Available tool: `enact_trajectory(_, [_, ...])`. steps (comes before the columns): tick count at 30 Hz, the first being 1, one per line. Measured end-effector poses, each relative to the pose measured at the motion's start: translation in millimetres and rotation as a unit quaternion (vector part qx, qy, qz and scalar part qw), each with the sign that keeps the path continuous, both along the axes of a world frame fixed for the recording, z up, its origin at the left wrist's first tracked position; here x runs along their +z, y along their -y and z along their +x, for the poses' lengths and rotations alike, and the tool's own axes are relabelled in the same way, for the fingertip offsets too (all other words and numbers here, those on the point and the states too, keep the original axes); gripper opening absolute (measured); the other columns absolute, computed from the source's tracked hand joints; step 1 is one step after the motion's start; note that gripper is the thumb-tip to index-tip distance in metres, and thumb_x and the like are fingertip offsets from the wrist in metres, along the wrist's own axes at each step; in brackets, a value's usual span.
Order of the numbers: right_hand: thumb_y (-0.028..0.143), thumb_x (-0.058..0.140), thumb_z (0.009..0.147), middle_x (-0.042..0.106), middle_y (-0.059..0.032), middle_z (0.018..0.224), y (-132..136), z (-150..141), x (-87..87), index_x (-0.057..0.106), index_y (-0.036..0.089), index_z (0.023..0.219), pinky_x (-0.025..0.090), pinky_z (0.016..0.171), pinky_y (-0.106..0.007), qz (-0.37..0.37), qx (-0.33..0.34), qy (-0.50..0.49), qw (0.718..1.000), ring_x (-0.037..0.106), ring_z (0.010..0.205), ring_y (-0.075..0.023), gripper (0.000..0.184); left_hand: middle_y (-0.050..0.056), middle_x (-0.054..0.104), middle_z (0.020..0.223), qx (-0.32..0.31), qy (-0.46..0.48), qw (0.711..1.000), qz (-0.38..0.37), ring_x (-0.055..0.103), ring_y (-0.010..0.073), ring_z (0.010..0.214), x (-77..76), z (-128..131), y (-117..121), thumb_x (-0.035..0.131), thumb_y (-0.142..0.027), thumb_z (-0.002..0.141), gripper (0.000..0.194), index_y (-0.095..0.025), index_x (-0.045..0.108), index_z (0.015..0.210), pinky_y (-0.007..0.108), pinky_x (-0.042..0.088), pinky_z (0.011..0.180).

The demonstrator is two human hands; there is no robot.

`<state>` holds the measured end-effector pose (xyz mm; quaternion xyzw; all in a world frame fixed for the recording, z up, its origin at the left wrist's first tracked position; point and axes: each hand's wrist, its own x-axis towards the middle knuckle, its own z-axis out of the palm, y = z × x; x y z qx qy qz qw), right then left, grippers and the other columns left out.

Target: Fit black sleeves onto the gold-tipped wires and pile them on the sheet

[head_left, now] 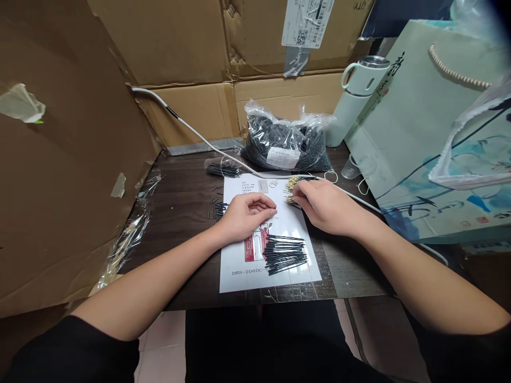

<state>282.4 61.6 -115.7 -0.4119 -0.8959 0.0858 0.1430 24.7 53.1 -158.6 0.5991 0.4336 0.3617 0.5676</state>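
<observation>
My left hand [245,213] rests on a white printed sheet [275,266] with its fingers curled in a pinch; what it holds is too small to name. My right hand [325,205] lies at the sheet's upper right, its fingers closed on a small bunch of gold-tipped pins [293,185]. Below both hands a pile of thin black tubes [285,252] lies on the sheet. More loose black tubes [217,208] are scattered left of the sheet on the dark wooden table [183,213].
A clear bag full of black tubes [285,141] sits at the back, a smaller bag [221,167] to its left. A white cable [191,130] crosses the table. A white flask [355,101] and paper gift bag [431,133] stand right. Cardboard boxes [59,186] wall left and back.
</observation>
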Motion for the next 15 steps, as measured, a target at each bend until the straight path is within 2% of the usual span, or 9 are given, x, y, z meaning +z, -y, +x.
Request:
enact_trajectory(5, [0.018, 0.05, 0.107, 0.069, -0.0071, 0.097, 6.1, -4.2, 0.6, 0.055, 0.021, 0.104, 0.044, 0.073, -0.032, -0.065, 0.062, -0.141, 0.986, 0.062, 0.081, -0.021, 0.006, 0.007, 0.078, 0.091, -0.001, 0.007, 1.0, -0.004, 0.07, 0.014, 0.08, 2.2, 1.2, 1.6, 0.092, -0.041, 0.079, 0.035, -0.014, 0.079, 0.098, 0.027, 0.059, 0.076])
enact_trajectory(10, [0.019, 0.057, 0.103, 0.067, -0.0057, 0.095, 9.8, -10.0, -0.7, 0.06, 0.02, 0.105, 0.045, 0.074, -0.031, -0.059, 0.091, -0.172, 0.979, 0.06, 0.081, -0.0193, 0.003, 0.006, 0.077, 0.09, -0.004, 0.005, 1.0, -0.002, 0.069, 0.0131, 0.079, 3.7, 1.6, 2.5, 0.093, -0.042, 0.078, 0.036, -0.014, 0.079, 0.097, 0.026, 0.057, 0.074])
enact_trajectory(15, [0.018, 0.055, 0.104, 0.067, -0.0055, 0.094, 8.6, -9.2, -3.5, 0.062, 0.02, 0.105, 0.045, 0.074, -0.031, -0.058, 0.099, -0.167, 0.979, 0.059, 0.08, -0.0187, 0.007, 0.007, 0.077, 0.092, -0.007, 0.002, 1.0, 0.002, 0.069, 0.0132, 0.081, 2.6, 1.0, 2.1, 0.092, -0.04, 0.079, 0.035, -0.014, 0.079, 0.099, 0.026, 0.057, 0.075])
